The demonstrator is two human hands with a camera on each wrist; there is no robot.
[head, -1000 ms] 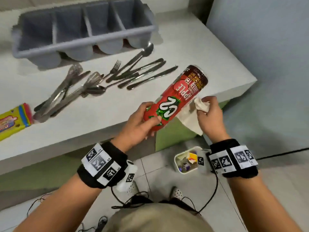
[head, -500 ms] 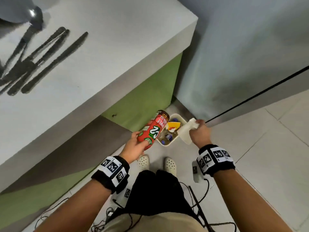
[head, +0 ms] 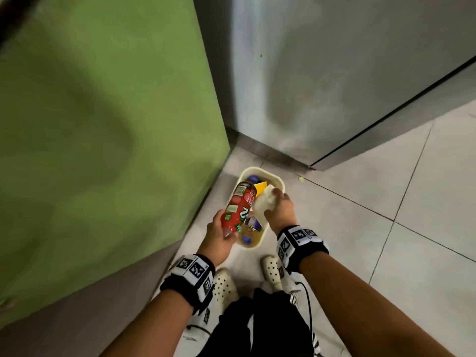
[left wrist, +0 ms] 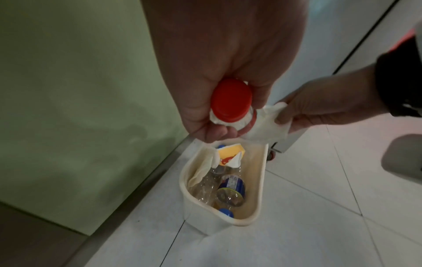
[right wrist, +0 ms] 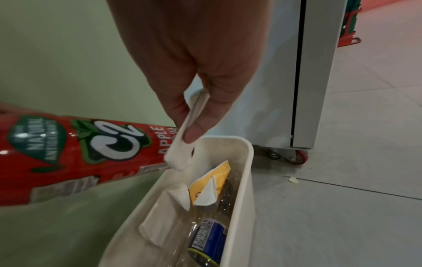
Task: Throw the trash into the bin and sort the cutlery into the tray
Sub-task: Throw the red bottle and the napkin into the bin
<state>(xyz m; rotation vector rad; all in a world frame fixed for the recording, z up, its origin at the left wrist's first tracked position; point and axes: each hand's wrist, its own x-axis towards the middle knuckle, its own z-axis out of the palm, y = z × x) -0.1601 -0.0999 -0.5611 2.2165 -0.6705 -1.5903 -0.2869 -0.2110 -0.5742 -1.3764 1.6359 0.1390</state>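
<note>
My left hand (head: 221, 234) grips the cap end of a red C2 apple tea bottle (head: 238, 206), held slanted over the cream bin (head: 279, 180) on the floor. The bottle's red cap (left wrist: 230, 100) shows under my curled left fingers (left wrist: 206, 126). My right hand (head: 279, 208) pinches a white tissue (head: 264, 204) between thumb and fingers (right wrist: 196, 126), just above the bin's rim (right wrist: 247, 162). Inside the bin (left wrist: 260, 189) lie clear plastic bottles (left wrist: 230, 187), a yellow carton (right wrist: 212, 182) and tissues. The cutlery and tray are out of view.
The bin stands in a corner between a green cabinet side (head: 103, 124) and a grey wheeled cabinet (head: 334, 86) with a red caster (right wrist: 299, 157). My white clogs (head: 224, 287) stand just behind the bin on the pale tiled floor (head: 386, 240).
Both hands have come down from the counter to just above the bin, carrying the bottle and the tissue. The view has dropped from the counter to the floor.
</note>
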